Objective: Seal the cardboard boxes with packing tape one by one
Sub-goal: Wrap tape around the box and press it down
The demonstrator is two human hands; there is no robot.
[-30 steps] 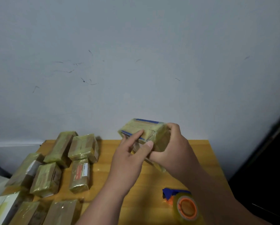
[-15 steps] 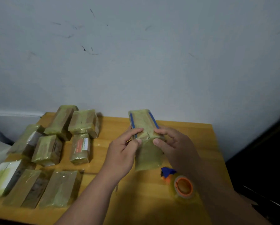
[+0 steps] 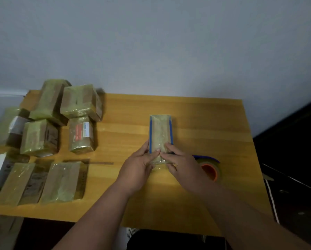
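Slim oblong box (image 3: 160, 131), glossy tape skin, blue edge stripes, lies flat on bench (image 3: 205, 123). Left hand (image 3: 139, 167) and right hand (image 3: 182, 164) press near end, fingers fairly straight; that end hidden. Tape roll (image 3: 211, 171), orange core, right of right hand, half covered. Wrapped boxes (image 3: 79, 103) left of left hand. Wood-grain top, pale scuffed wall (image 3: 151, 42).

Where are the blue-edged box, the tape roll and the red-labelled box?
blue-edged box (image 3: 160, 130): head view, top face.
tape roll (image 3: 210, 170): head view, orange core.
red-labelled box (image 3: 81, 134): head view, top label.
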